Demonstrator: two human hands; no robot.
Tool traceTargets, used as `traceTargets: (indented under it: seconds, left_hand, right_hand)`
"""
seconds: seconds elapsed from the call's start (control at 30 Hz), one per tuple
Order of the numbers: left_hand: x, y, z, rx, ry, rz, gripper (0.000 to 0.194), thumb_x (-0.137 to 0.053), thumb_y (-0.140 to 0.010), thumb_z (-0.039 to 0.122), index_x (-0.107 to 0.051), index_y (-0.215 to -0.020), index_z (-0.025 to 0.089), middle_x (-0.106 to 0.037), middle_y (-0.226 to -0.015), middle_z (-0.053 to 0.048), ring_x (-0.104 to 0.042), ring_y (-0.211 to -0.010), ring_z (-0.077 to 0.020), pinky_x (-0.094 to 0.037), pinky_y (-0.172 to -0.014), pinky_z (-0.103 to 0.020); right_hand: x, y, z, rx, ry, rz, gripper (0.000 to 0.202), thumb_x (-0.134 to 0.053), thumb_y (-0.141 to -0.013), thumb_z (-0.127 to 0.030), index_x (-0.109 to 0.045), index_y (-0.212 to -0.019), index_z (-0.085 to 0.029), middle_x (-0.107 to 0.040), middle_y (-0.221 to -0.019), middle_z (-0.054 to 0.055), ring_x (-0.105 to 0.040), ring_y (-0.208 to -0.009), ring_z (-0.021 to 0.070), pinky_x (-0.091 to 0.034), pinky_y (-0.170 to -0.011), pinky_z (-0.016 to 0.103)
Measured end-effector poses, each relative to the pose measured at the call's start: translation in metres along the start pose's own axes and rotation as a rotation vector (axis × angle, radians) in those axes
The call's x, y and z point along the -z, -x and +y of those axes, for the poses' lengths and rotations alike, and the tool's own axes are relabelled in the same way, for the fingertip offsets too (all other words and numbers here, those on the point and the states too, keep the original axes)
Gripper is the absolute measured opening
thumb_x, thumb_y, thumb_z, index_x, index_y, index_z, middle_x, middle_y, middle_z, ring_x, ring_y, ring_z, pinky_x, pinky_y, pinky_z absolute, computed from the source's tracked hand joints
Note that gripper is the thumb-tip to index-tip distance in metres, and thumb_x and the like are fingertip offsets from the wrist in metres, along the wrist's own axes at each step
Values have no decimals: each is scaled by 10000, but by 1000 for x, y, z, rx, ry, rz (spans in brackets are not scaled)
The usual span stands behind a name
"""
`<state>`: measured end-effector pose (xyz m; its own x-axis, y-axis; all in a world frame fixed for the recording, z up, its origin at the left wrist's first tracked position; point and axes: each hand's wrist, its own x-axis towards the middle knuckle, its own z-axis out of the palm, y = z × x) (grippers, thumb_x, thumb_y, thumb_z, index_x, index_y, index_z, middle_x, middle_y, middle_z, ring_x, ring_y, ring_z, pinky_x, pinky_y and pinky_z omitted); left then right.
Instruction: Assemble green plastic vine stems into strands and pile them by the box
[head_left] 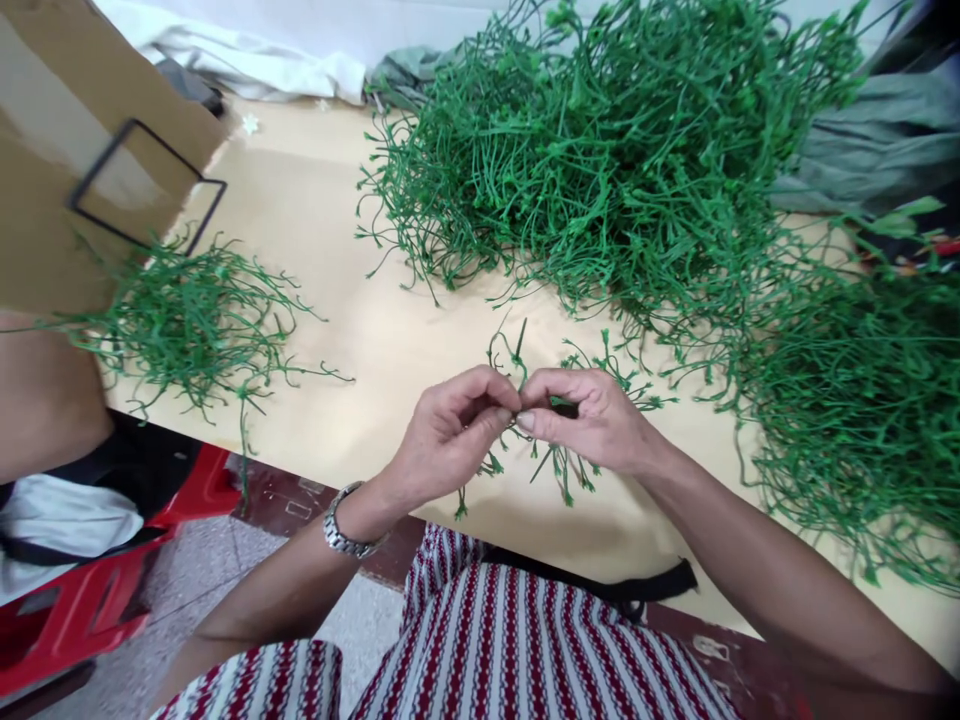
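My left hand [455, 430] and my right hand [589, 415] meet over the near part of the pale tabletop, fingertips pinched together. Between them they grip a thin green plastic stem piece [519, 358], whose branched tips stick out above and below my fingers. More green sprigs [562, 470] show under and beside my right hand; which of them belong to the held piece I cannot tell. A large heap of green stems [615, 160] lies beyond my hands, and another heap [862, 390] is to the right.
On the left of the table [322, 230] lies a smaller pile of green stems [187, 330], near a cardboard box [82, 130] and a black wire frame [150, 180]. A person's bare limb [49, 400] is at the left edge. Red stools [82, 600] stand below.
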<state>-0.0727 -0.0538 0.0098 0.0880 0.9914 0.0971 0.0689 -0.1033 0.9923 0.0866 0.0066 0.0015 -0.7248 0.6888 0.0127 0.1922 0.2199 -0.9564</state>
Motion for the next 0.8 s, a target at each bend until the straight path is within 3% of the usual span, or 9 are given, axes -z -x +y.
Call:
traceTargets:
  seconds: [0.13, 0.27, 0.37, 0.6, 0.8]
  left_hand:
    - [2, 3, -1, -105, -205, -52, 122, -482, -731, 25, -510, -767, 138, -480, -647, 14, -401, -521, -60, -341, -456, -190]
    - [1, 4, -5, -337, -529, 25, 146, -452, -761, 13, -514, -790, 142, -522, -701, -15, -491, -646, -94, -421, -568, -215]
    - [1, 4, -8, -422, -683, 65, 122, -450, -792, 46, -530, -793, 138, -546, -714, -31, -519, -665, -101, -441, -569, -209]
    - [5, 5, -12, -461, -827, -9, 188, -425, -793, 48, -599, -801, 119, -548, -672, -39, -516, -592, -97, -412, -486, -187]
    - [11, 2, -8, -400, -697, -127, 174, -452, -805, 94, -620, -841, 123, -544, -667, -31, -506, -571, -92, -408, -498, -197]
  right_hand:
    - [-4, 4, 5, 26, -8, 43, 81, -590, -769, -219, -560, -761, -144, -428, -578, -53, -372, -527, 48, -296, -489, 165]
    - [-8, 6, 7, 91, 13, 80, 67, -587, -779, -203, -540, -770, -156, -432, -589, -56, -372, -527, 45, -292, -486, 158]
    - [-10, 6, 7, 134, 85, 105, 62, -572, -791, -207, -526, -800, -167, -434, -605, -54, -381, -537, 49, -302, -500, 163]
    - [-9, 8, 6, 171, 264, 76, 114, -547, -788, -189, -439, -753, -179, -420, -593, -58, -384, -522, 53, -312, -498, 160]
    - [-3, 11, 2, 276, 466, 17, 124, -528, -747, -120, -421, -765, -181, -417, -583, -61, -391, -507, 54, -303, -492, 158]
